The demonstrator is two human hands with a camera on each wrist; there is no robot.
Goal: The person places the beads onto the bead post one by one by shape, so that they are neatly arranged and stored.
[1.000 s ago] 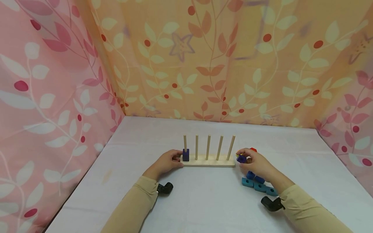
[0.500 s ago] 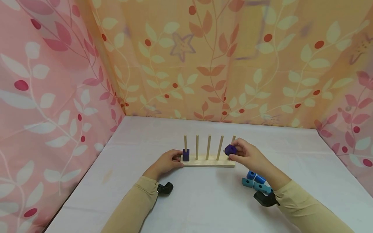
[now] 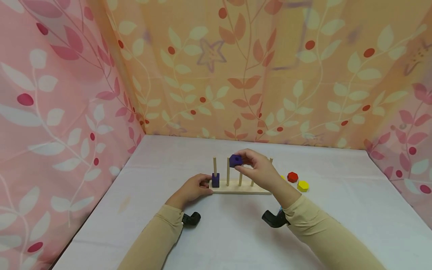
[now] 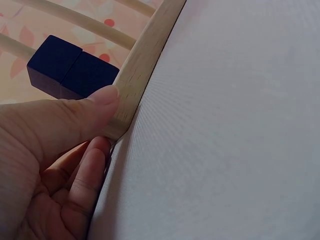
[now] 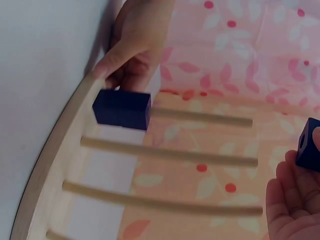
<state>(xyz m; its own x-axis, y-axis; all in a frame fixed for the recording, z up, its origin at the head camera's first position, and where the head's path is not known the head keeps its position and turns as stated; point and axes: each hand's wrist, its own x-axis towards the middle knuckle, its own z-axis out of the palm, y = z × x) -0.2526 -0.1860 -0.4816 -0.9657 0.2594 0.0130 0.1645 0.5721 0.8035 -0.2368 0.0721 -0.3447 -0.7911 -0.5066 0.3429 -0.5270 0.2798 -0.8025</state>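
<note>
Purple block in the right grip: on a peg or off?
Off. The right grip holds the purple block, with a gap between it and the visible pegs in the right wrist view.

The left arm (image 3: 153, 234) slants forward and inward, sleeve (image 3: 170, 217) ending just short of the wrist (image 3: 175, 201). The left hand (image 3: 192, 187) is low, its thumb (image 4: 102, 102) extended opposite bent fingers (image 4: 87, 172) in a grip. The right arm (image 3: 332, 230) angles across toward the left, its hand, the right hand (image 3: 261, 170), raised higher, thumb and fingers pinching. The two hands are apart.
</note>
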